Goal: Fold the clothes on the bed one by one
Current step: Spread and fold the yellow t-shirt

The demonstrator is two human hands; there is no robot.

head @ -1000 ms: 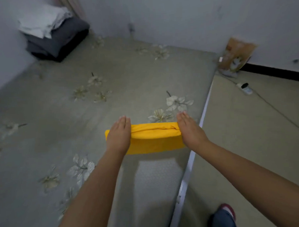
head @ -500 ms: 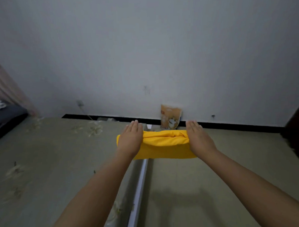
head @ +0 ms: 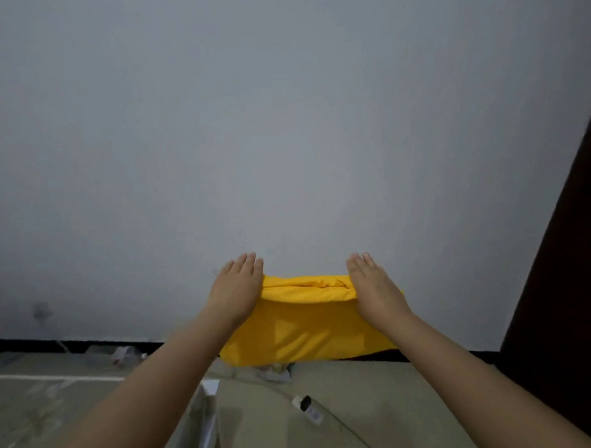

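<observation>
Carrying the folded yellow garment (head: 309, 328) aloft before the wall (head: 283, 122), clamped between my flat left hand (head: 238, 292) and right hand (head: 375, 288), fingers straight; next, presumably, setting it down without unfolding.

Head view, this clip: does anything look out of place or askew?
Mostly tidy. The folded yellow garment is carried level in the air between the left hand and right hand, flat palms pressing its ends. The one oddity: a small white device and its cord lie loose on the floor beside the bed.
</observation>
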